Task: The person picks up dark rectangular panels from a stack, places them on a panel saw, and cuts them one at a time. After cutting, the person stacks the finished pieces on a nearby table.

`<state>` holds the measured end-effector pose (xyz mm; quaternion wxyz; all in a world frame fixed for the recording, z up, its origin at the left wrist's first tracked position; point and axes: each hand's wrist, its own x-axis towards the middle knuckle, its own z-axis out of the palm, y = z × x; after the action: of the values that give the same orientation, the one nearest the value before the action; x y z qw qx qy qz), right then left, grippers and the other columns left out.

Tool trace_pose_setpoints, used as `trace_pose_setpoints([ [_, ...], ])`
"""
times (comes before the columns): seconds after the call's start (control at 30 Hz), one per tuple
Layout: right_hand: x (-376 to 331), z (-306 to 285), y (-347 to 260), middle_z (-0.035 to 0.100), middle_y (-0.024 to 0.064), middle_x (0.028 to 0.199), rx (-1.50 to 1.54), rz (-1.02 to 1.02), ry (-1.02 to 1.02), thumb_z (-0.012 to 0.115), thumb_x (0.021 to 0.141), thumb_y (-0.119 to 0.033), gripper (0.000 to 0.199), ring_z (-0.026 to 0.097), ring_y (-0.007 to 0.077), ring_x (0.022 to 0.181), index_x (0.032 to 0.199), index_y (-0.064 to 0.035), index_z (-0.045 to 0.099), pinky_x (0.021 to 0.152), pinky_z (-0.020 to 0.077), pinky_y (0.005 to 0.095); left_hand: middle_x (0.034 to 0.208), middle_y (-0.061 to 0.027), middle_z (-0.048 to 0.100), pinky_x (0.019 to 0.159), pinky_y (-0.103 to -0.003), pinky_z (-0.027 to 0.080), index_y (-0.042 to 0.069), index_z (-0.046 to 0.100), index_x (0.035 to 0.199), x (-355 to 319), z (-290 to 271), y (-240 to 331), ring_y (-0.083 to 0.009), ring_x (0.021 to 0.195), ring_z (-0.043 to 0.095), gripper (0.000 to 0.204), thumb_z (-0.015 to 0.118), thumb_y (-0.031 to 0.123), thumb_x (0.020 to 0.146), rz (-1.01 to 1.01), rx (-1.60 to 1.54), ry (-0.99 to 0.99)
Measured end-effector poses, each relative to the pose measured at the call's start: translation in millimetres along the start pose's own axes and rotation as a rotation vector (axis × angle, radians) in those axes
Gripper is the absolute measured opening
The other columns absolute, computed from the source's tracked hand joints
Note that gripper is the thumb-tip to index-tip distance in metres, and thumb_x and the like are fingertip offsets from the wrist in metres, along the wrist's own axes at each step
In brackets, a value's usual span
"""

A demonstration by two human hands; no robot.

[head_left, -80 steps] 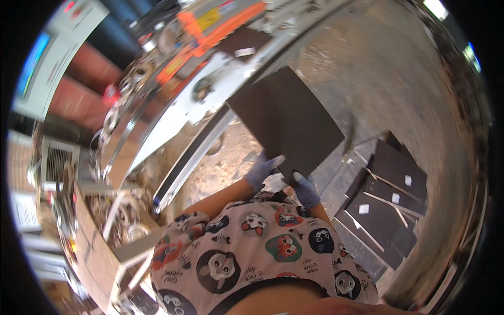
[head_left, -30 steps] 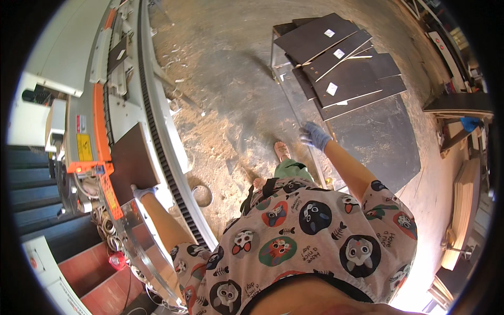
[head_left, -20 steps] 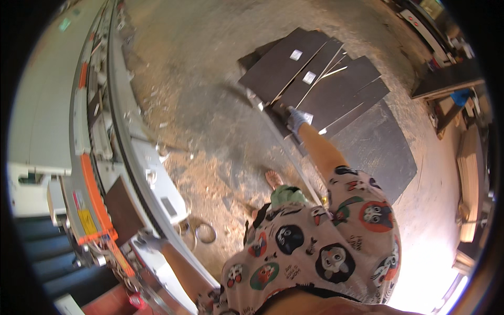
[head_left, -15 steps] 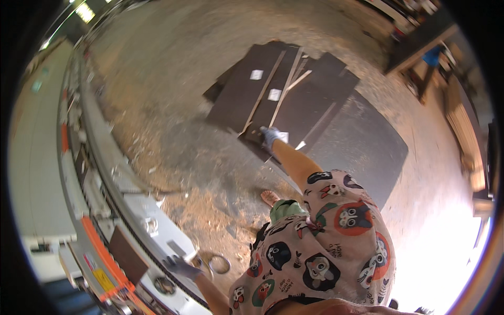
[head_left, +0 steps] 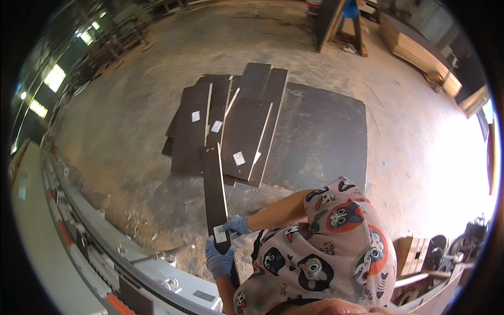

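A long, narrow dark brown board (head_left: 214,184) with one pale edge is raised at its near end in front of me. My left hand (head_left: 219,258), in a grey-blue glove, wraps round that near end. My right hand (head_left: 236,226), gloved alike, grips the strip's right edge just beyond, beside a white label (head_left: 220,234). The strip's far end overlaps a pile of dark panels (head_left: 188,136) on the floor; several of these carry white labels and show pale edges. I cannot tell whether that far end touches the pile.
A long machine (head_left: 79,262) with a grey bed and orange parts runs along my left. Under the pile, a large dark sheet (head_left: 325,136) extends right. Stacked boards (head_left: 415,50) stand at the far right, and wood scraps (head_left: 409,257) lie at the near right. Sawdust covers the floor.
My left hand has left the machine and now holds the strip's near end. My right hand has drawn the strip from the pile toward me. The view has turned right.
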<state>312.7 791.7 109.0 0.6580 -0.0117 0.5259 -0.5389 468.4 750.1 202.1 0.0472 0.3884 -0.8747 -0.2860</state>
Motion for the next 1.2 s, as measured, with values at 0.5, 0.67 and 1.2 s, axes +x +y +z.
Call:
trace_pose_setpoints([
  [0.5,-26.0,88.6,62.1,0.059,0.0074,0.105,-0.665,0.121,-0.729,0.061,0.085,-0.02,0.037,0.059,0.017,0.09,0.117,-0.0052,0.052,0.081,0.049,0.0296,0.117,-0.0115,0.052,0.092,-0.034,0.045,0.014,0.049,0.123,-277.5,-21.9,-85.2,-0.0289,0.101,0.055,0.083,0.081,0.035,0.049,-0.597,0.252,0.644],
  [0.67,-7.6,59.9,70.7,0.061,0.0076,0.103,-0.839,0.242,-0.674,0.062,0.084,-0.027,0.041,0.061,0.0159,0.083,0.118,-0.0065,0.05,0.074,0.0496,0.0282,0.12,-0.0103,0.051,0.094,-0.036,0.044,0.016,0.048,0.123,-384.1,-1.7,-69.3,-0.0284,0.106,0.052,0.083,0.081,0.03,0.049,-1.043,0.254,0.735],
  [1.2,-19.7,88.4,92.2,0.062,0.0052,0.099,-0.952,0.19,-0.558,0.062,0.084,-0.026,0.039,0.061,0.0145,0.081,0.116,-0.0078,0.052,0.07,0.0493,0.028,0.143,-0.0131,0.028,0.106,-0.047,0.02,0.03,0.043,0.131,-474.7,-36.4,-228.4,-0.0379,0.13,0.024,0.058,0.059,0.045,0.078,-1.55,0.608,0.746],
])
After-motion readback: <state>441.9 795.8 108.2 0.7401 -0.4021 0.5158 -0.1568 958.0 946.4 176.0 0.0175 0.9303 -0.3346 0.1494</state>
